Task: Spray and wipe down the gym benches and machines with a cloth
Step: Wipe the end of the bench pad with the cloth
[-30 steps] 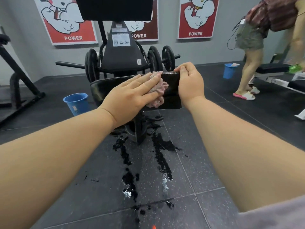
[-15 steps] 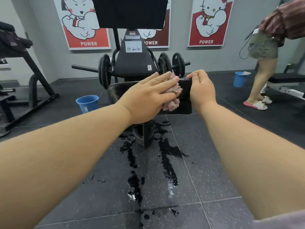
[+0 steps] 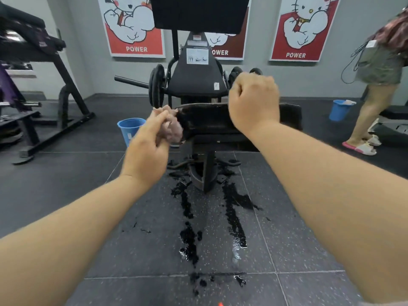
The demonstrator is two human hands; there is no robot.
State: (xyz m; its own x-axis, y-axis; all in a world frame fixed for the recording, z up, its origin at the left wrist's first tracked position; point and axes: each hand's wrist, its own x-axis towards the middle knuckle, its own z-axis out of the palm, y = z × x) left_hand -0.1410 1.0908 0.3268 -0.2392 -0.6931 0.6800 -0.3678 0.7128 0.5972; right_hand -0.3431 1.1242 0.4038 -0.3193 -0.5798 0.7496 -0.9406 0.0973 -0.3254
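Observation:
A black padded rest (image 3: 207, 120) of a plate-loaded gym machine (image 3: 196, 78) stands straight ahead, its surface wet and shiny. My left hand (image 3: 148, 144) grips a crumpled pink cloth (image 3: 172, 129) against the pad's left end. In front of the pad's middle my right hand (image 3: 254, 100) is raised with its fingers curled into a fist, and nothing shows in it. No spray bottle is in view.
Dark wet streaks (image 3: 231, 208) run over the floor tiles below the pad. A blue bucket (image 3: 130, 129) stands left of the machine, another blue bucket (image 3: 341, 109) at the right near a person in slippers (image 3: 379, 69). A black machine frame (image 3: 55, 89) fills the left side.
My left hand slid the cloth from the pad's right part to its left end and now clutches it. My right hand let go of the pad's right end and rose into a fist.

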